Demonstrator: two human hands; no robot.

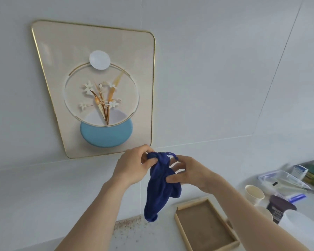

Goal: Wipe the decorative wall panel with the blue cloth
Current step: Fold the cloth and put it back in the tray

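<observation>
Head view, hands [132, 165] bunching cloth [161, 185], tray [205, 225] below

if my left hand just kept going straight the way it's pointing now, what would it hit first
Most likely the lower right corner of the decorative wall panel. The left hand, gripping the top of the blue cloth, points up toward that gold-edged corner. The gap between them is hard to judge from this one view.

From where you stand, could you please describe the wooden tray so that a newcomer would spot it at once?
Start at the decorative wall panel on the white wall and drop to the counter below and to its right. Just beneath the blue cloth, which both hands hold, lies the wooden tray. It is the only shallow pale-wood rectangle with a brown floor; its neighbours are paper cups and plastic containers.
</observation>
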